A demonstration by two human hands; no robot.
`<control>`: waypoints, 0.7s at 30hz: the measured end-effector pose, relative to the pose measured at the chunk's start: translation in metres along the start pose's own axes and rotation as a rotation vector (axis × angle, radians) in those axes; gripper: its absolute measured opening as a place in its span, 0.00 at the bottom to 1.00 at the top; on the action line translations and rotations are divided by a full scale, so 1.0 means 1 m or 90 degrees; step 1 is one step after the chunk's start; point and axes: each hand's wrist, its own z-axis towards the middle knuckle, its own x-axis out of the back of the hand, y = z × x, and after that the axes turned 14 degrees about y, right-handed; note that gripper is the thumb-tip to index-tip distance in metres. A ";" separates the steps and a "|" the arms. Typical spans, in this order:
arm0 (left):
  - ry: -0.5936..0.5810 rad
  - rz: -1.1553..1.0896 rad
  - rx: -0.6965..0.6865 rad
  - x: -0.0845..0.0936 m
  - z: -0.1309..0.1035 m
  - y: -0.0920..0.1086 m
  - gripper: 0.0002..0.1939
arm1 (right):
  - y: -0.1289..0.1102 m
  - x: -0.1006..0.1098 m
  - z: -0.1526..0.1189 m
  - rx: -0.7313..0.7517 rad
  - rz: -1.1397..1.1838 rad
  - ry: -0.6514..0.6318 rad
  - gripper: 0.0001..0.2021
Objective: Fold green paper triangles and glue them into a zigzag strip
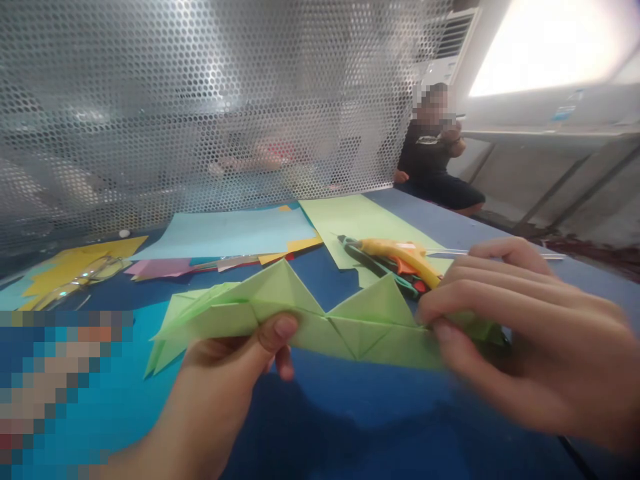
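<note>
A light green strip of folded paper [357, 337] with triangular points along its top spans between my hands, held above the blue table. My left hand [240, 373] is closed on it left of the middle, thumb pressed on the front face. At the left end, several folded layers fan out. My right hand [525, 340] pinches the strip near its right end, with fingertips and thumb together. Part of that end is hidden behind the right fingers. Just behind the strip lies a yellow hot glue gun [400, 252], close to the right fingers.
A perforated metal screen [200, 120] stands along the table's back. Before it lie light blue paper [230, 233], pale green paper [360, 220] and yellow sheets [90, 263] with eyeglasses [85, 277]. Dark-handled scissors [367, 259] rest beside the glue gun. A person [433, 150] sits beyond the table, back right.
</note>
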 end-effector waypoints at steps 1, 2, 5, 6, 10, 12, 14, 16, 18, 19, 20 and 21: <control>-0.018 0.001 0.001 0.002 0.000 -0.001 0.28 | 0.001 0.000 0.000 0.005 0.003 0.001 0.10; -0.037 0.003 0.003 0.003 0.000 -0.002 0.26 | 0.001 -0.001 -0.001 0.011 0.006 0.003 0.10; -0.080 0.014 0.021 0.007 -0.001 -0.002 0.23 | 0.004 -0.002 -0.004 0.034 0.009 0.022 0.10; -0.083 0.020 0.030 0.007 -0.001 -0.002 0.23 | 0.005 -0.002 -0.005 0.039 0.010 0.032 0.10; -0.036 0.053 0.061 0.001 -0.001 0.000 0.29 | 0.017 0.001 -0.004 0.063 0.014 0.014 0.10; -0.009 0.075 0.080 -0.003 -0.001 0.000 0.31 | 0.027 0.005 0.000 0.082 -0.007 -0.037 0.09; 0.004 0.101 0.112 -0.004 -0.001 -0.001 0.33 | 0.037 0.009 0.004 0.111 -0.032 -0.099 0.09; 0.006 0.123 0.146 -0.004 -0.001 -0.003 0.36 | 0.044 0.011 0.007 0.131 -0.036 -0.142 0.09; 0.008 0.125 0.167 -0.003 0.001 -0.005 0.37 | 0.044 0.012 0.008 0.093 -0.025 -0.167 0.09; 0.015 0.122 0.172 -0.003 0.003 -0.006 0.37 | 0.043 0.011 0.008 0.044 -0.012 -0.184 0.09; 0.020 0.111 0.171 -0.003 0.004 -0.007 0.37 | 0.041 0.009 0.009 -0.017 0.008 -0.205 0.08; 0.033 0.107 0.178 -0.004 0.005 -0.007 0.36 | 0.039 0.008 0.009 -0.084 0.031 -0.228 0.07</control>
